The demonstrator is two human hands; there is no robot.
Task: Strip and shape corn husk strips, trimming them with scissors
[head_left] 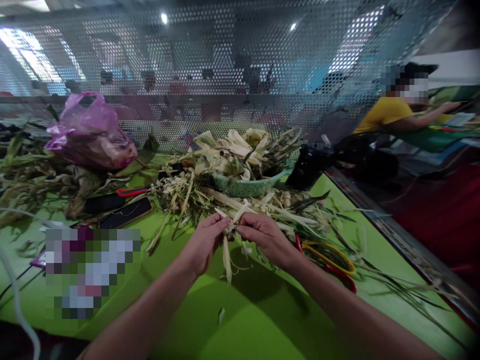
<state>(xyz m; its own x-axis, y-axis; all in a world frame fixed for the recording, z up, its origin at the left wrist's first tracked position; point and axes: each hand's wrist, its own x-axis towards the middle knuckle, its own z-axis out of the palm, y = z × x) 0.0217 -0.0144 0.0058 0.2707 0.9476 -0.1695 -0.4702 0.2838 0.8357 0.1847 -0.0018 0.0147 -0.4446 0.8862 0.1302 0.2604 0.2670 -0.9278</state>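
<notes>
Both my hands meet over the green table (pixel 240 320) and pinch the same pale plant stalk (pixel 227 252). My left hand (pixel 205 242) is closed on its upper end. My right hand (pixel 263 235) is closed on the husk strips beside it. A long pale strip hangs down from the stalk toward the table. Behind my hands lies a heap of cut stalks and leaves (pixel 232 202).
A green basket (pixel 243 186) full of husks stands behind the heap. Red and yellow shears (pixel 330 260) lie right of my hands. Two dark phones (pixel 125 212) and a pink plastic bag (pixel 90 132) are at left. A perforated metal screen (pixel 225 75) closes the back. A person in yellow (pixel 390 115) works at far right.
</notes>
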